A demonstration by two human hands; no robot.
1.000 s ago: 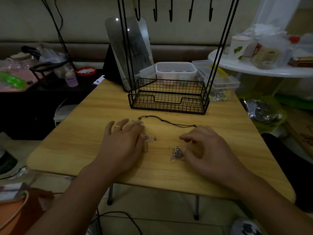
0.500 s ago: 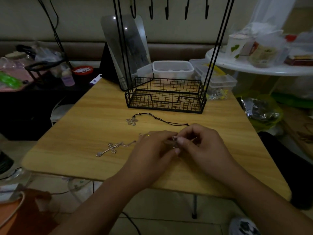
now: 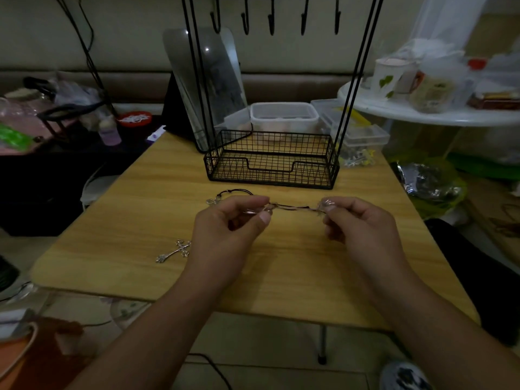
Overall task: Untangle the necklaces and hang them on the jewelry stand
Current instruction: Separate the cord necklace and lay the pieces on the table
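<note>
A thin necklace chain is stretched level between my two hands above the wooden table. My left hand pinches its left end and my right hand pinches its right end. A silver cross pendant lies on the table left of my left hand. A black cord necklace with a small silver charm lies just behind my left hand. The black wire jewelry stand, with a basket base and a row of hooks on top, stands at the table's far side.
A mirror leans behind the stand's left post. Clear plastic boxes sit behind the basket. A white round table with cups and bags is at the right. Cluttered dark furniture lies to the left.
My hands came together over the tangle, then lifted and drew apart, pulling the chain taut between them. The cross pendant now lies uncovered on the table at the left.
</note>
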